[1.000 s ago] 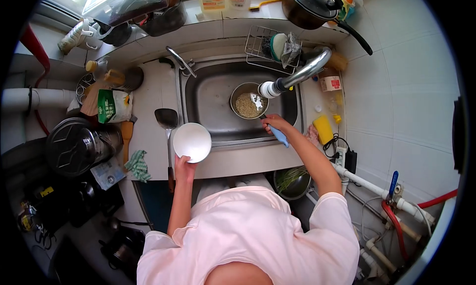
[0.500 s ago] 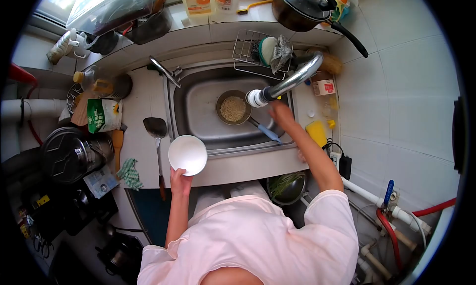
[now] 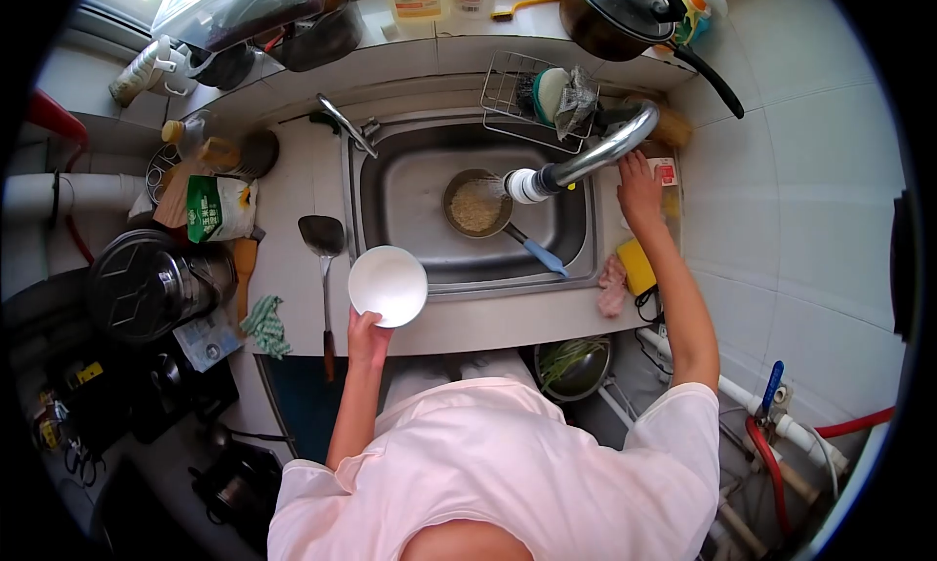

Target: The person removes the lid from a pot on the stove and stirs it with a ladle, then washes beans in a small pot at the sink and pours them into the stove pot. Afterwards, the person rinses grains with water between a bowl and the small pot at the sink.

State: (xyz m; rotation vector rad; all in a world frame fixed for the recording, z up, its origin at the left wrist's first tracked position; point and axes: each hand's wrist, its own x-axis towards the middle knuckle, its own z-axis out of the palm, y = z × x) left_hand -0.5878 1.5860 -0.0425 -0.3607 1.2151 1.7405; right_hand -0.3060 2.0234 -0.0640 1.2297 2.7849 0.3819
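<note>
My left hand point(image 3: 368, 340) grips the rim of a white bowl point(image 3: 387, 286) over the counter's front edge, left of the sink. In the metal sink point(image 3: 400, 185) rests a small pan point(image 3: 477, 204) of pale grains, its blue handle point(image 3: 544, 256) pointing to the lower right. Above the pan's right side is the nozzle of the curved faucet point(image 3: 607, 146), with what looks like water spraying from it. My right hand point(image 3: 639, 187) reaches beside the faucet's base, near a bottle with a red and white label point(image 3: 664, 171); its fingertips are partly hidden, and what they touch is unclear.
A spatula point(image 3: 322, 239) and a green cloth point(image 3: 265, 327) lie on the left counter. A wire rack point(image 3: 508, 92) with scrubbers stands behind the sink. At the right are a yellow sponge point(image 3: 635, 266) and a pink cloth point(image 3: 612, 288). A lidded pan point(image 3: 620, 19) sits on the ledge.
My right hand has let go of the pan handle and moved up and right to the faucet's base. Spray now shows at the nozzle. My left hand still holds the bowl.
</note>
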